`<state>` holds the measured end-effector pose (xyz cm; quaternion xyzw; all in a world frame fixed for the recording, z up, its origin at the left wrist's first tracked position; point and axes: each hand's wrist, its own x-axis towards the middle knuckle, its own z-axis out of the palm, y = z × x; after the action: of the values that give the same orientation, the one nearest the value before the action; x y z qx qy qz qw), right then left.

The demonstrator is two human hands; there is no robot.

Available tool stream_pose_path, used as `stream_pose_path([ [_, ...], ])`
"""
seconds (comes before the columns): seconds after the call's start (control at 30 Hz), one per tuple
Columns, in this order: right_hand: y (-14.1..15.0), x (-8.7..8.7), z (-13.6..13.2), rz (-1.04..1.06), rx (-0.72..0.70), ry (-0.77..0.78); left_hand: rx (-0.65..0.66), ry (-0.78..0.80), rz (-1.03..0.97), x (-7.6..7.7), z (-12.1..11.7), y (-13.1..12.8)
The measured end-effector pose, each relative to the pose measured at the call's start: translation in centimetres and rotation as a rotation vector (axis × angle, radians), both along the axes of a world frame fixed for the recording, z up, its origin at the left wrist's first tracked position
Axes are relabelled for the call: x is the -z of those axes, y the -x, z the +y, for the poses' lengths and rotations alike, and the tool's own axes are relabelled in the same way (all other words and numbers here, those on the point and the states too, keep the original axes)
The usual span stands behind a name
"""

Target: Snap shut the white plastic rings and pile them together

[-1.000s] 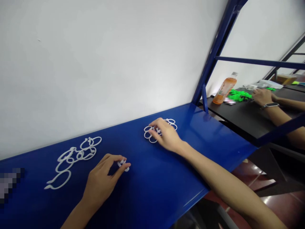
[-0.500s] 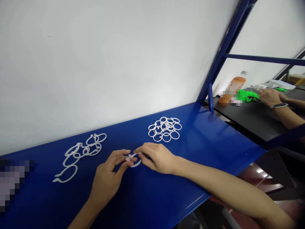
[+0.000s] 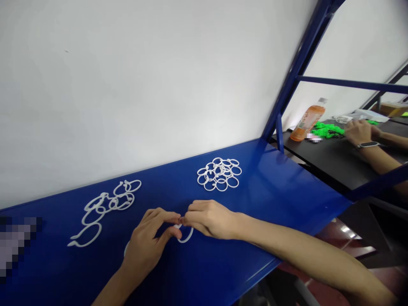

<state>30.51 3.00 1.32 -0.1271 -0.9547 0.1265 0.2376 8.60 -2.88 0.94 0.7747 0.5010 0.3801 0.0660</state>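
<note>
Between my two hands is a white plastic ring (image 3: 188,239), its lower curve showing below the fingertips. My left hand (image 3: 149,238) pinches the ring's end between thumb and index finger. From the right, my right hand (image 3: 212,219) grips the ring near the same spot, fingers bent and knuckles up. Fingertips mostly hide the ring's ends, so I cannot tell whether they are joined. To the left lie several loose white rings (image 3: 92,217), some with parted ends. Farther back on the right, closed-looking white rings (image 3: 221,185) are clustered. Behind my left hand a white edge (image 3: 126,248) peeks out.
The blue tabletop (image 3: 168,182) meets a white wall (image 3: 143,85). A blue metal frame (image 3: 287,85) rises at the right. Beyond it, another person's hands (image 3: 360,131) work at a black table with an orange drink bottle (image 3: 309,121) and green items (image 3: 328,130).
Both hands have come slightly nearer to me and closer together, with the ring. My fingertips now meet over its ends, which showed apart before. The view has shifted a little.
</note>
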Motion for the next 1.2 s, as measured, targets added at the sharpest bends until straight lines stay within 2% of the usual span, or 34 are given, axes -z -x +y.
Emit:
stream_pose_path([
  [0.13, 0.2, 0.1, 0.2, -0.083, 0.056, -0.027, -0.009, 0.015, 0.08, 0.7, 0.5, 0.5],
  [0.23, 0.2, -0.3, 1.1, -0.116, 0.182, -0.03, -0.046, 0.016, 0.149, 1.2, 1.2, 1.1],
  [0.33, -1.4, -1.2, 2.9, -0.162, 0.422, -0.069, -0.132, -0.013, 0.218, 1.2, 1.8, 2.2],
  [0.47, -5.6, -2.6, 6.0, -0.246, 0.851, -0.076, -0.311, -0.053, 0.344, 1.4, 2.8, 4.7],
  [0.53, -7.6, -3.1, 7.2, -0.283, 1.038, -0.028, -0.401, -0.026, 0.437, 1.7, 3.3, 6.1],
  [0.6, -9.1, -3.4, 7.9, -0.331, 1.148, 0.039, -0.468, 0.041, 0.517, 2.1, 3.6, 7.2],
  [0.77, -10.0, -3.3, 8.4, -0.407, 1.19, 0.139, -0.485, 0.123, 0.587, 2.4, 3.7, 7.8],
  [1.03, -9.7, -3.2, 8.4, -0.431, 1.213, 0.14, -0.471, 0.033, 0.563, 2.0, 3.5, 7.1],
  [1.1, -9.7, -3.2, 8.4, -0.425, 1.217, 0.124, -0.439, 0.004, 0.542, 1.9, 3.4, 7.3],
  [1.2, -9.6, -3.3, 8.3, -0.411, 1.217, 0.101, -0.287, 0.018, 0.5, 1.5, 3.0, 7.6],
])
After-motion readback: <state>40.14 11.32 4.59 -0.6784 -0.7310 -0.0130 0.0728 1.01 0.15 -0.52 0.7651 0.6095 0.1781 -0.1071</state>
